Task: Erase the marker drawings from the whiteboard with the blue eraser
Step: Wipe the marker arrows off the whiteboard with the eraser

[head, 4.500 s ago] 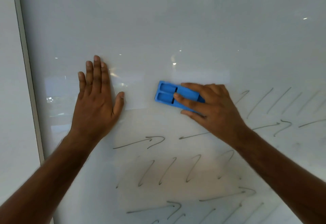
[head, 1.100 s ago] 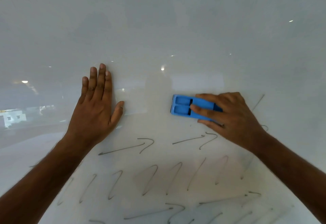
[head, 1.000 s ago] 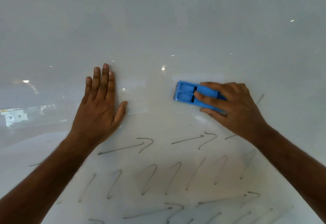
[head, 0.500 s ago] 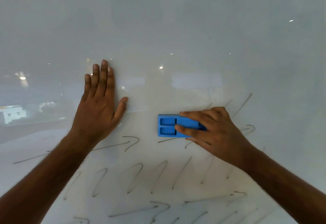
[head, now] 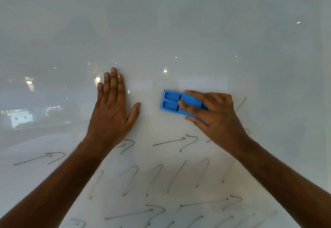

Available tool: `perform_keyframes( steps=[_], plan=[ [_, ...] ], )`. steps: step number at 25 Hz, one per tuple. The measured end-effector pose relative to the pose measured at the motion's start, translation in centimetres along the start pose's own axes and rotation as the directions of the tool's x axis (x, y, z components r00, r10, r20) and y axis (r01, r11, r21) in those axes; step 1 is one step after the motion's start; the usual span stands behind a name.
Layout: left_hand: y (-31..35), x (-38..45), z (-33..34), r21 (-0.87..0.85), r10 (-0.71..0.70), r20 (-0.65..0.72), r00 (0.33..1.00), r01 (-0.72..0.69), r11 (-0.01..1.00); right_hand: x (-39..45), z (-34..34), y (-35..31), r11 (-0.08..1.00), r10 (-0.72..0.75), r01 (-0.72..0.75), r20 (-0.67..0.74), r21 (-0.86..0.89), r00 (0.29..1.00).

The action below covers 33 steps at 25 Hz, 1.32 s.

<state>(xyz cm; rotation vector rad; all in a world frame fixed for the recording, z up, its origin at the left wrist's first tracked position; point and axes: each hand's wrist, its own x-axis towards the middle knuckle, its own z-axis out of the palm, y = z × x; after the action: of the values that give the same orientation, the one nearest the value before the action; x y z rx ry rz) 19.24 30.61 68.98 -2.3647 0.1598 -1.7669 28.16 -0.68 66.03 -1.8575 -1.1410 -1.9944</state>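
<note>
Left hand (head: 112,113) flat on whiteboard (head: 179,30), fingers straight and together pointing up, thumb splayed right, forearm running down to lower left. Right hand (head: 215,116) gripping blue eraser (head: 174,102), fingers curled over its back, thumb under lower edge; forearm angled to lower right. Eraser pressed on board, slightly tilted, just right of left thumb, apart from it. Marker drawings (head: 175,141), arrows and slanted loops, in rows below both hands; one slanted stroke right of right hand. Ceiling-light reflections across upper board.
</note>
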Motion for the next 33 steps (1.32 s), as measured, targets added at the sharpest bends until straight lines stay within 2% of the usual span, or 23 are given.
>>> perform_keyframes(
  steps=[3, 5, 8, 11, 14, 17, 20, 23, 26, 28, 33],
  plan=[
    [0.4, 0.1, 0.3, 0.002, -0.009, -0.006, 1.000, 0.009, 1.000, -3.4, -0.4, -0.4, 0.985, -0.158, 0.164, 0.102, -0.052, 0.982],
    [0.5, 0.1, 0.4, 0.011, -0.001, -0.012, 1.000, 0.001, 1.000, -4.8, -1.3, 0.9, 0.979, -0.182, 0.191, 0.115, -0.075, 0.977],
    [0.8, 0.1, 0.7, 0.019, -0.010, -0.029, 1.000, 0.011, 1.000, -3.8, -2.4, 4.0, 0.990, -0.094, 0.101, 0.072, -0.101, 0.993],
    [1.1, 0.1, 0.7, 0.019, -0.025, -0.025, 0.999, 0.026, 0.999, -0.8, -3.0, 6.7, 0.998, 0.033, -0.032, 0.017, -0.046, 0.999],
    [1.5, 0.7, 0.7, 0.035, 0.015, -0.041, 0.999, -0.014, 0.999, 1.1, -2.6, 6.8, 0.997, 0.081, -0.081, -0.005, -0.002, 0.997],
    [2.1, 1.7, 0.8, 0.022, 0.021, -0.044, 0.999, -0.020, 1.000, 0.1, -1.6, 4.3, 1.000, -0.013, 0.013, 0.001, -0.013, 1.000],
    [2.6, 2.1, 0.9, 0.019, 0.034, -0.049, 0.998, -0.033, 0.999, -3.8, -1.2, 2.6, 0.988, -0.144, 0.148, 0.080, -0.049, 0.986],
    [2.6, 2.0, 1.2, 0.021, 0.035, -0.048, 0.998, -0.034, 0.999, -6.3, -2.4, 3.8, 0.975, -0.193, 0.207, 0.146, -0.082, 0.970],
    [2.5, 2.0, 1.2, 0.024, 0.038, -0.044, 0.998, -0.037, 0.999, -6.1, -4.1, 6.6, 0.954, -0.237, 0.258, 0.138, -0.156, 0.962],
    [2.6, 2.0, 1.1, 0.017, 0.044, -0.044, 0.998, -0.043, 0.999, -4.8, -4.9, 9.1, 0.953, -0.211, 0.230, 0.113, -0.195, 0.971],
    [2.9, 2.0, 1.1, 0.005, 0.035, -0.049, 0.998, -0.035, 0.999, -1.2, -5.4, 12.0, 0.985, 0.027, -0.022, 0.028, -0.169, 0.999]
  ],
)
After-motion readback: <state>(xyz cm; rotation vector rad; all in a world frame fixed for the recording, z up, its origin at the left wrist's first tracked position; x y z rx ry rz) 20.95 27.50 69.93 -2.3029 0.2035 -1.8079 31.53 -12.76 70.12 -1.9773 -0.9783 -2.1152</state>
